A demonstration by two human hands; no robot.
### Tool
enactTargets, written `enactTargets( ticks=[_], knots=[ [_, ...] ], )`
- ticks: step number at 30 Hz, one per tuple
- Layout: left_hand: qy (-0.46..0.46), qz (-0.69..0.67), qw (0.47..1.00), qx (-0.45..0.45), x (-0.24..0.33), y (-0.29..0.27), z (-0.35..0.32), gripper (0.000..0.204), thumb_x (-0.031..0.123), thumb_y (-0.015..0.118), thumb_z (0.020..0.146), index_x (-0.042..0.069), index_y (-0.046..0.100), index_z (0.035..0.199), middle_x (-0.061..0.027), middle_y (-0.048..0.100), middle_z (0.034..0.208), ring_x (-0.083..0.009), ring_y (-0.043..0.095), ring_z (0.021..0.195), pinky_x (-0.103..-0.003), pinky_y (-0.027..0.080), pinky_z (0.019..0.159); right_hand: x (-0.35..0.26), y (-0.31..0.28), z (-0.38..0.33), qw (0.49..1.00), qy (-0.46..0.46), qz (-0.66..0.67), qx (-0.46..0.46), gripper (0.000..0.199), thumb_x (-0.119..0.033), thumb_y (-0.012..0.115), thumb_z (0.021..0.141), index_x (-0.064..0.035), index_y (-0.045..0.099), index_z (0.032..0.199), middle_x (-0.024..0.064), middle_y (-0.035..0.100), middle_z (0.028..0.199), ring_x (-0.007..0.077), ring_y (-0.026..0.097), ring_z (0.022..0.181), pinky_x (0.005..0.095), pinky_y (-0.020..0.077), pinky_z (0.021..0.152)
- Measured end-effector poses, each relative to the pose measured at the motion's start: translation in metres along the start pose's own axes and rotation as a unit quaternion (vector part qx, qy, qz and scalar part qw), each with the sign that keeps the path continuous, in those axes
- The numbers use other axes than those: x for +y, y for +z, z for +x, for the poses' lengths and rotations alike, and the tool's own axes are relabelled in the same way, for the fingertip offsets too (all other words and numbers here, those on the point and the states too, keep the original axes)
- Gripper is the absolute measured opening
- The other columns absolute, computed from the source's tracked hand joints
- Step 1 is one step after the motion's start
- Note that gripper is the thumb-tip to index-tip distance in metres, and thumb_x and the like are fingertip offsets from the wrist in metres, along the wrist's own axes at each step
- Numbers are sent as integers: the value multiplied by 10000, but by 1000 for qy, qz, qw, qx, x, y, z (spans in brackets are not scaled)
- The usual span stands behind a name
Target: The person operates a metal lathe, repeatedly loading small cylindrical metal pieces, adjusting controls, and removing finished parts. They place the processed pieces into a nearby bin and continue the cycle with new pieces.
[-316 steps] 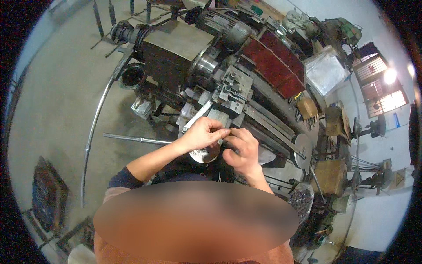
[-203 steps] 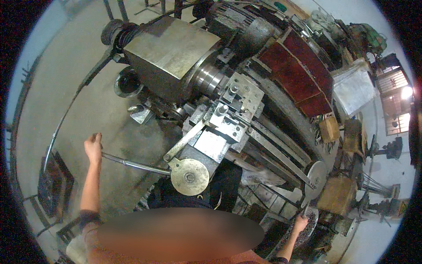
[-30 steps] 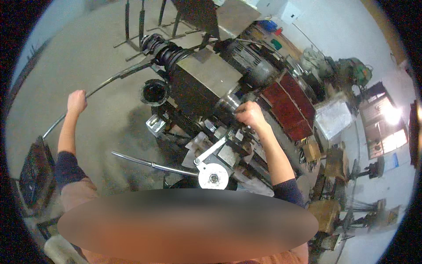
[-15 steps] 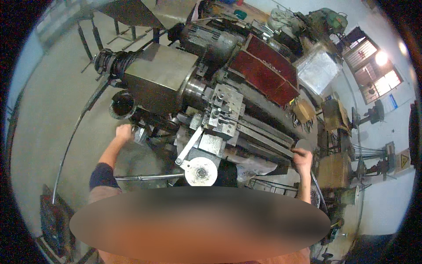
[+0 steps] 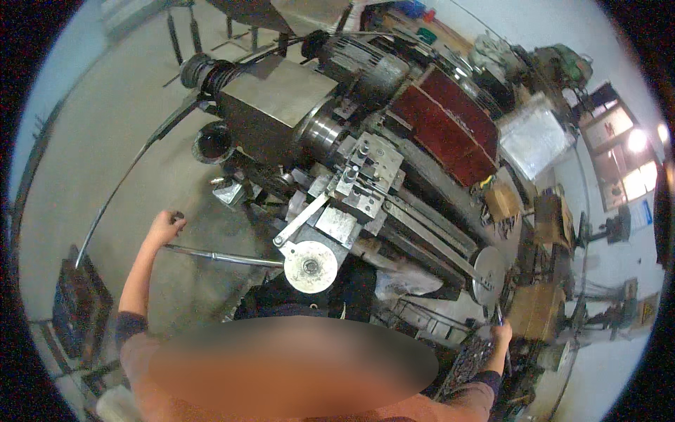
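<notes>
A metal lathe (image 5: 351, 133) fills the centre and upper middle of the frame, its grey headstock at upper left of centre and a red-brown cover to the right. Its tool carriage (image 5: 362, 179) sits just below the chuck, with a round pale handwheel (image 5: 310, 266) lower, near the middle. On the concrete floor (image 5: 98, 141) a long thin curved rod arcs down the left side.

A long straight steel bar (image 5: 221, 256) runs from the left centre toward the handwheel. The left hand (image 5: 166, 228) is at its far end, fingers curled around the tip (clenched on it, as far as the view tells). The right hand (image 5: 500, 332), at lower right, is closed on a small dark tool (image 5: 498, 314) above a tray of dark metal parts (image 5: 467, 359); what kind of tool, I cannot tell.

Judged from this, the step in hand is handling the bar beside the machine. A next move would call for steady support at the free end, keeping the bar clear of the carriage.
</notes>
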State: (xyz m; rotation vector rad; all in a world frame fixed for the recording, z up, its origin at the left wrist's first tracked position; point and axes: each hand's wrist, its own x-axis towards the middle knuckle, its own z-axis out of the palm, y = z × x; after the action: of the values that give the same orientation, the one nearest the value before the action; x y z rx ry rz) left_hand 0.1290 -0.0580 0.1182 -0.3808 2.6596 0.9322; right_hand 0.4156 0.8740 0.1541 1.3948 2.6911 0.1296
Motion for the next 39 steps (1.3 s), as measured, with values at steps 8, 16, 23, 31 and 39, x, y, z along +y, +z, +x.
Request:
enactTargets(
  ticks=[8, 16, 23, 31, 39],
  knots=[
    [-74, 37, 982, 172, -7, 24, -36, 325, 350, 542, 752, 47, 633, 827, -106, 587, 591, -235, 581, 559, -334, 440, 572, 24, 40, 1, 995, 21, -94, 1, 326, -221, 588, 587, -21, 585, 844, 209, 584, 902, 338, 559, 868, 392, 453, 726],
    [-126, -108, 919, 358, 5, 40, -20, 308, 289, 549, 763, -3, 615, 840, -110, 570, 596, -154, 510, 477, -299, 399, 494, -36, 40, -101, 988, 137, 25, 61, 321, -304, 563, 640, -67, 613, 851, 195, 600, 826, 365, 567, 795, 430, 448, 711],
    [-68, -145, 913, 375, 20, 34, -8, 276, 224, 545, 769, -37, 599, 839, -59, 527, 521, -123, 456, 435, -281, 370, 466, -39, 52, -108, 984, 156, 48, 65, 379, -333, 618, 606, -35, 592, 839, 184, 598, 796, 347, 566, 778, 435, 444, 708],
    [-59, -121, 917, 375, 15, 32, -3, 266, 226, 554, 759, -21, 604, 845, -64, 539, 532, -122, 510, 464, -268, 382, 461, -60, 34, -114, 983, 160, 62, 67, 362, -329, 610, 592, -30, 583, 795, 190, 597, 805, 364, 561, 762, 439, 443, 705],
    [-150, -432, 793, 404, -7, 48, -11, 261, 160, 553, 759, -23, 535, 944, -97, 577, 721, -159, 535, 513, -254, 388, 436, -31, 43, -87, 981, 90, -25, 168, 437, -473, 603, 634, -42, 565, 696, 145, 583, 651, 336, 569, 604, 424, 456, 539]
  ],
)
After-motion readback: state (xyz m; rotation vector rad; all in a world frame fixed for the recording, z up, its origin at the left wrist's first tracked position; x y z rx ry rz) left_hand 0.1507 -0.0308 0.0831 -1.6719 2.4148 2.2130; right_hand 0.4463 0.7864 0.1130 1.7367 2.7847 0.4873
